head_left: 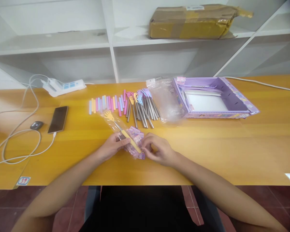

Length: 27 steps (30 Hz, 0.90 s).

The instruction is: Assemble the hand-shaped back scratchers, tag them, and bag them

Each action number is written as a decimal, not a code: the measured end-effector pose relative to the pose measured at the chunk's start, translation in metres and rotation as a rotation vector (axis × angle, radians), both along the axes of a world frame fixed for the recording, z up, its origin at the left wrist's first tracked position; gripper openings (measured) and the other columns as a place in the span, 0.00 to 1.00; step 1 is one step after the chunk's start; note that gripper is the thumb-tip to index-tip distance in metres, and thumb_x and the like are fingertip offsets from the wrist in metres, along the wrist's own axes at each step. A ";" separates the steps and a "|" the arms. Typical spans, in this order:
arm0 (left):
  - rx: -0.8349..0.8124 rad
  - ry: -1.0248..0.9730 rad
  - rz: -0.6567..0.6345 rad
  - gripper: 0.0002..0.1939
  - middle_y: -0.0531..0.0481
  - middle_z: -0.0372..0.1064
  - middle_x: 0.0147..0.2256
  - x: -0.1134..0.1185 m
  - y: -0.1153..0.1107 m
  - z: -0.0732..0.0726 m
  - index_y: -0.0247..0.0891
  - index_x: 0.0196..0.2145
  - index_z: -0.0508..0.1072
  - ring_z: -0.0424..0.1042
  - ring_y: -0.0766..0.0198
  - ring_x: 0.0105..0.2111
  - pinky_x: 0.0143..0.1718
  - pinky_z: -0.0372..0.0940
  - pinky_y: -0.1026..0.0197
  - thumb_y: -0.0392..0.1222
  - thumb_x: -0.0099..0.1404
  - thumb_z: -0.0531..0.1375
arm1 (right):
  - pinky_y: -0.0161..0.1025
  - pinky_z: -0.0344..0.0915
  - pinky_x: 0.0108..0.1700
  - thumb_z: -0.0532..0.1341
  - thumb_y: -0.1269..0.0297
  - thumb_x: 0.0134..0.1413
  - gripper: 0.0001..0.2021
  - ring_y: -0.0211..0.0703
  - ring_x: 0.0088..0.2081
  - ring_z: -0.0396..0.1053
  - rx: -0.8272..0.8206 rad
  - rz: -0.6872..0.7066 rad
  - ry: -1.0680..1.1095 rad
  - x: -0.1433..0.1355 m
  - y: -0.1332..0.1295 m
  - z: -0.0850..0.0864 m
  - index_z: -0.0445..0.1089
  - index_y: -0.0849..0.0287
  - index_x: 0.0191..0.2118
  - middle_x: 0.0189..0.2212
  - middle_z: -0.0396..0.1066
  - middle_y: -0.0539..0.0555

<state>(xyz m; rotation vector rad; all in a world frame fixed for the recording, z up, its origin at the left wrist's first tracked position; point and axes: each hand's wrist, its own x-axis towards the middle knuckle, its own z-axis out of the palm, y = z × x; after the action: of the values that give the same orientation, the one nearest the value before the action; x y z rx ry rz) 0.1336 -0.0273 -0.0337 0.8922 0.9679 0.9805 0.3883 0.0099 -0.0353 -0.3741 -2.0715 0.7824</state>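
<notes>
A yellow hand-shaped scratcher (131, 140) with a metal rod and yellow handle lies tilted inside a clear plastic sleeve. My left hand (114, 145) is closed around its middle. At the handle's lower end my right hand (158, 149) pinches with thumb and forefinger, seemingly at the sleeve's edge; what is between the fingertips is too small to tell. Pink and purple printed cards (137, 132) lie under the scratcher. Beyond the hands are a pile of metal-rod scratchers (145, 111) with colored heads and a row of pastel handle tubes (104, 103).
Clear plastic sleeves (168, 103) lie beside a purple open box (236, 98) at right. A phone (58, 119), mouse (36, 125), white cables and a power strip (67, 87) occupy the left. A taped carton (193, 25) rests on the shelf.
</notes>
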 end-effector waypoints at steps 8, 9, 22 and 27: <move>0.045 -0.046 -0.094 0.23 0.45 0.83 0.41 0.006 -0.004 0.000 0.40 0.53 0.78 0.83 0.58 0.35 0.37 0.76 0.59 0.52 0.67 0.76 | 0.34 0.70 0.30 0.63 0.71 0.70 0.06 0.36 0.28 0.69 -0.106 -0.206 -0.023 -0.010 -0.005 -0.006 0.67 0.53 0.41 0.34 0.70 0.50; 0.060 -0.051 -0.100 0.25 0.45 0.83 0.40 0.008 -0.004 -0.002 0.39 0.54 0.77 0.83 0.58 0.35 0.37 0.76 0.58 0.52 0.67 0.76 | 0.33 0.69 0.29 0.63 0.72 0.68 0.07 0.35 0.28 0.69 -0.085 -0.221 -0.014 -0.010 -0.005 -0.007 0.66 0.53 0.41 0.34 0.70 0.49; 0.114 0.094 -0.071 0.24 0.46 0.82 0.41 0.021 -0.012 -0.004 0.37 0.47 0.76 0.81 0.58 0.40 0.46 0.76 0.54 0.50 0.62 0.79 | 0.35 0.68 0.30 0.63 0.68 0.71 0.05 0.34 0.26 0.69 -0.222 -0.211 -0.014 -0.012 -0.009 -0.012 0.66 0.53 0.46 0.35 0.68 0.48; 0.135 0.069 -0.097 0.25 0.47 0.81 0.42 0.015 -0.011 0.004 0.38 0.51 0.75 0.81 0.58 0.41 0.48 0.76 0.53 0.49 0.64 0.78 | 0.35 0.66 0.30 0.66 0.59 0.71 0.09 0.36 0.28 0.68 -0.388 -0.136 -0.094 -0.004 -0.004 -0.002 0.65 0.53 0.47 0.36 0.68 0.48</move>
<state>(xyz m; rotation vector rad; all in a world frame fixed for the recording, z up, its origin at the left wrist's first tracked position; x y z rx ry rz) 0.1483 -0.0383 -0.0298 1.0818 0.9164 0.9455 0.3839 0.0063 -0.0375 -0.7693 -1.9497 1.1022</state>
